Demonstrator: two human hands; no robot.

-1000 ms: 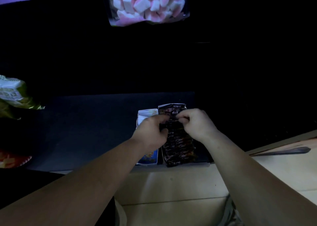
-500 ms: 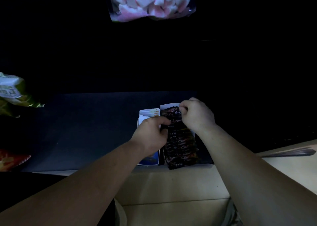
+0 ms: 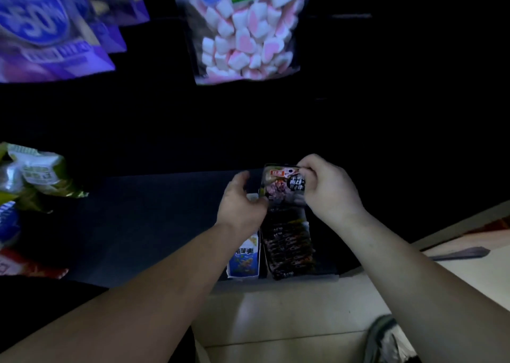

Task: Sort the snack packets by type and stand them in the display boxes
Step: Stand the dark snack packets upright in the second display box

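Now the right hand [image 3: 328,194] is pinching a dark snack packet [image 3: 278,189] above the display box [image 3: 307,226], the left hand [image 3: 242,208] holding its fingers loosely spread alongside.

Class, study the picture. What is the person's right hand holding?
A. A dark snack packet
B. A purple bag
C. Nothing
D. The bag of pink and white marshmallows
A: the right hand pinches the top corner of a dark packet, held up over the row of dark packets standing in the box. The marshmallow bag sits farther back, untouched.
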